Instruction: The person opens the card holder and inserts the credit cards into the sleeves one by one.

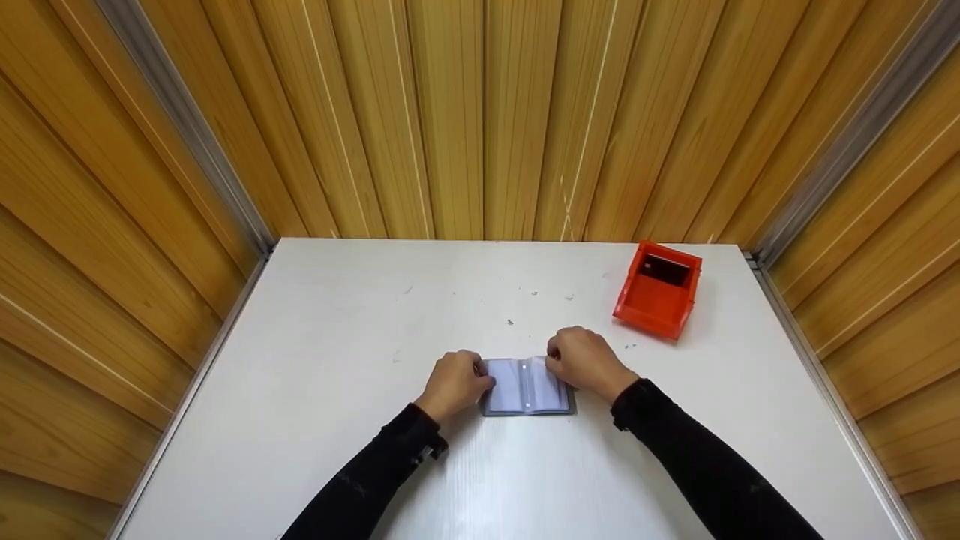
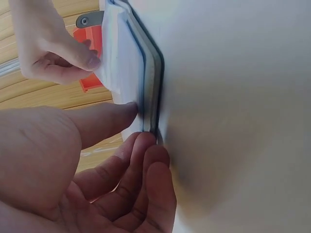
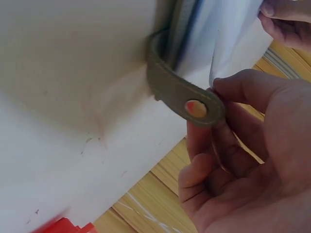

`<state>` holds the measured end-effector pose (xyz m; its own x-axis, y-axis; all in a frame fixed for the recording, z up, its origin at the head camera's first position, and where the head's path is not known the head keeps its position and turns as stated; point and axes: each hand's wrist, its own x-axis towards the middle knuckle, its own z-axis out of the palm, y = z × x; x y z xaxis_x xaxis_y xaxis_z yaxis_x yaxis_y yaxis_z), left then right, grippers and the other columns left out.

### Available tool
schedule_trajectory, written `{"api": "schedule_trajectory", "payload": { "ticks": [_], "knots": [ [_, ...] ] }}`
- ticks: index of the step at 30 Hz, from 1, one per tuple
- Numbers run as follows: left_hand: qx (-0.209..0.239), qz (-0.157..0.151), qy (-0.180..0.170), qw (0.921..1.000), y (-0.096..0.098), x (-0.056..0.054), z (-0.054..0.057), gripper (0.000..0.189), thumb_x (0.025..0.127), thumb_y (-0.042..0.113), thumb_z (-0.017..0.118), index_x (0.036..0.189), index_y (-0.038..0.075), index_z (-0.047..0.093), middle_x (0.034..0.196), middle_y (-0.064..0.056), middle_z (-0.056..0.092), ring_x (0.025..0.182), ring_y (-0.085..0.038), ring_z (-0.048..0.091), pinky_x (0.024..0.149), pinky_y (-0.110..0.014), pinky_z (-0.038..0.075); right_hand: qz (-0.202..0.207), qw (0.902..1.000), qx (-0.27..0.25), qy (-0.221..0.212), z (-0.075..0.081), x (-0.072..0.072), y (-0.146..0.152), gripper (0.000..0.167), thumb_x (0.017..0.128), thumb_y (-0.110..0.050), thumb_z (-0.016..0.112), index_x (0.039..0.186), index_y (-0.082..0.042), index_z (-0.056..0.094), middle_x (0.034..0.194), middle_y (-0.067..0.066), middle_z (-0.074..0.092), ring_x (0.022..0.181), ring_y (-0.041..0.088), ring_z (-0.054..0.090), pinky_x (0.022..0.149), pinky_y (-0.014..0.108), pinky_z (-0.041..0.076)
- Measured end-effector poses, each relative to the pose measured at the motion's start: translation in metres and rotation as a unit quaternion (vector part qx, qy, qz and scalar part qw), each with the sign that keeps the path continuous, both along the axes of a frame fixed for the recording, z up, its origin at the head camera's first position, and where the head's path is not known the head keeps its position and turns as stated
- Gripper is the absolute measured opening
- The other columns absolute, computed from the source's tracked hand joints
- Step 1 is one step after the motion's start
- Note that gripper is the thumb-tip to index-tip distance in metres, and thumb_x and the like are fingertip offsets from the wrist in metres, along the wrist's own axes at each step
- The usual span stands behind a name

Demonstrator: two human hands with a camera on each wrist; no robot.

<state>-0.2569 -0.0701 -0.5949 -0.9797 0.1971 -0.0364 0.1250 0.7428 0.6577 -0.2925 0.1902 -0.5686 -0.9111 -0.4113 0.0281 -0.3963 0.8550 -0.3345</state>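
A small card holder point(image 1: 527, 405) lies open on the white table, showing clear plastic sleeves on both sides of its spine. My left hand point(image 1: 454, 382) pinches its left edge, thumb on the sleeves and fingers against the cover point(image 2: 154, 87). At the upper right corner, my right hand point(image 1: 589, 361) pinches a clear sleeve point(image 3: 233, 39) between thumb and fingers, and the sleeve is lifted a little from the pages. A grey-brown strap point(image 3: 180, 90) with a round metal snap sticks out from the cover beside the right fingers.
An orange-red plastic bin point(image 1: 658, 292) stands at the back right of the white table point(image 1: 337, 315), with something dark inside its far end. Small dark marks dot the tabletop. Wood-patterned walls point(image 1: 450, 120) enclose the back and sides.
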Motion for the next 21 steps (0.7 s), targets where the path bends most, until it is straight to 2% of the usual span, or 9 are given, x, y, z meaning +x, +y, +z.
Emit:
{"api": "schedule_trajectory", "payload": {
  "ticks": [5, 9, 15, 18, 21],
  "knots": [
    [0.015, 0.005, 0.003, 0.9999, -0.005, -0.001, 0.007, 0.013, 0.096, 0.019, 0.082, 0.087, 0.009, 0.078, 0.082, -0.002, 0.075, 0.072, -0.014, 0.062, 0.068, -0.030, 0.051, -0.022, 0.9964, -0.069, -0.044, 0.005, -0.001, -0.005, 0.013, 0.094, -0.019, 0.074, 0.083, -0.014, 0.080, 0.080, -0.001, 0.070, 0.078, 0.016, 0.060, 0.073, 0.033, 0.052],
    [0.026, 0.010, 0.009, 0.9996, -0.011, -0.002, 0.018, 0.013, 0.097, 0.018, 0.081, 0.090, 0.008, 0.079, 0.083, -0.003, 0.075, 0.072, -0.014, 0.063, 0.069, -0.030, 0.052, -0.022, 0.9912, -0.111, -0.068, 0.009, -0.003, -0.012, 0.014, 0.094, -0.020, 0.073, 0.083, -0.015, 0.080, 0.076, -0.004, 0.069, 0.074, 0.014, 0.059, 0.069, 0.029, 0.049],
    [0.030, 0.006, 0.017, 0.9994, -0.015, 0.002, 0.038, 0.014, 0.098, 0.021, 0.081, 0.091, 0.009, 0.080, 0.082, -0.002, 0.074, 0.074, -0.015, 0.062, 0.071, -0.032, 0.053, -0.025, 0.9863, -0.142, -0.080, 0.010, -0.006, -0.024, 0.018, 0.095, -0.020, 0.073, 0.080, -0.013, 0.079, 0.072, -0.005, 0.070, 0.069, 0.011, 0.059, 0.066, 0.028, 0.048],
    [0.033, -0.002, 0.021, 0.9993, -0.015, 0.003, 0.041, 0.015, 0.098, 0.021, 0.081, 0.091, 0.008, 0.081, 0.082, -0.002, 0.075, 0.073, -0.014, 0.063, 0.069, -0.031, 0.053, -0.027, 0.9851, -0.150, -0.080, 0.009, -0.009, -0.031, 0.020, 0.095, -0.019, 0.072, 0.079, -0.009, 0.080, 0.070, -0.002, 0.074, 0.067, 0.010, 0.059, 0.065, 0.027, 0.047],
    [0.034, -0.007, 0.022, 0.9992, -0.015, 0.004, 0.039, 0.016, 0.098, 0.021, 0.081, 0.090, 0.008, 0.082, 0.081, -0.002, 0.077, 0.071, -0.012, 0.063, 0.068, -0.029, 0.053, -0.022, 0.9848, -0.150, -0.086, 0.007, -0.010, -0.039, 0.021, 0.095, -0.019, 0.072, 0.081, -0.008, 0.082, 0.071, -0.001, 0.078, 0.065, 0.008, 0.060, 0.064, 0.026, 0.046]
  ]
}}
